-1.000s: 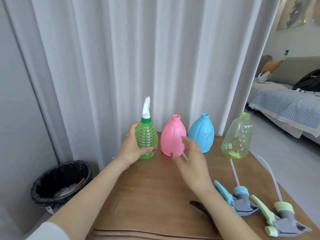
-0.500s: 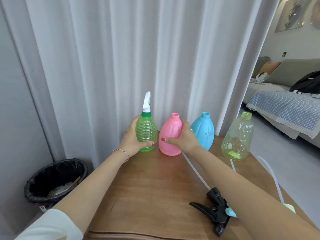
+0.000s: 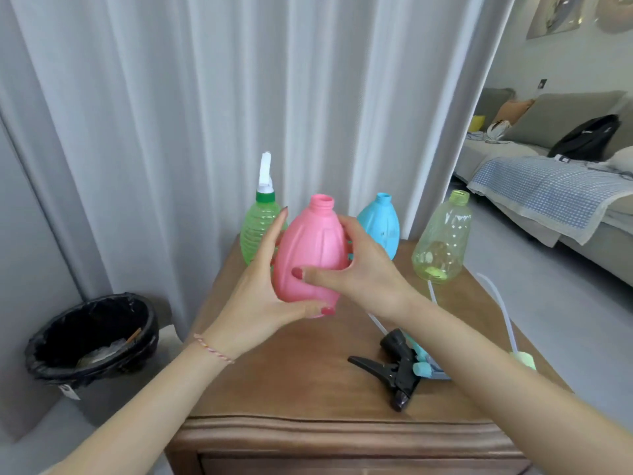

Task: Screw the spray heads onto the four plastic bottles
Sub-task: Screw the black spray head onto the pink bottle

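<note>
Both hands hold the pink bottle up above the wooden table, its neck uncapped. My left hand cups its lower left side; my right hand grips its right side. Behind stands the green ribbed bottle with a white spray head on it. The blue bottle and the clear yellow-green bottle stand uncapped at the back right. A black spray head lies on the table under my right forearm. A blue spray head and a green one are partly hidden by that arm.
A black-lined waste bin stands on the floor left of the table. White curtains hang right behind the bottles. A sofa with a blue checked cloth sits at the far right. The table's front edge is close to me.
My left hand has let go of the green bottle and joined the right on the pink bottle. The pink bottle has been lifted off the table and brought toward me.
</note>
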